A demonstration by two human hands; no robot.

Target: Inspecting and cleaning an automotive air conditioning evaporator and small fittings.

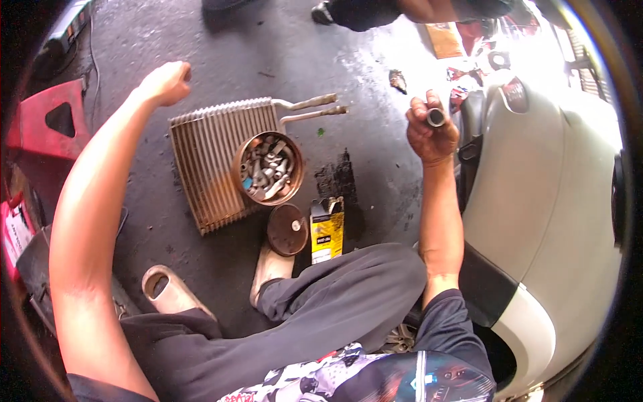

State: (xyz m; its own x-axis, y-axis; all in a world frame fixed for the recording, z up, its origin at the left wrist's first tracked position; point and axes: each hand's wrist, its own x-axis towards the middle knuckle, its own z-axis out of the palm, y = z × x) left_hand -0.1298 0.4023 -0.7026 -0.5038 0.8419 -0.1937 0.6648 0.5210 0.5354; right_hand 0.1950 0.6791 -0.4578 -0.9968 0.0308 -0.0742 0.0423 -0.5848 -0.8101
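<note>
Glare bleaches the floor at its far right corner; the left side is dimmer, the curved fisheye rim black.

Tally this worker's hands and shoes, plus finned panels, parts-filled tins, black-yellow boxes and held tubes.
Hands: 2 (left hand, right hand)
Shoes: 2
Finned panel: 1
Parts-filled tin: 1
Black-yellow box: 1
Held tube: 1
Total: 8

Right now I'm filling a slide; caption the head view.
Right hand holding a hollow tube, right of a finned core and tin of fittings.

Grey tube, grey-brown striped radiator, coppery tin, yellow box (black toward its top)
</note>
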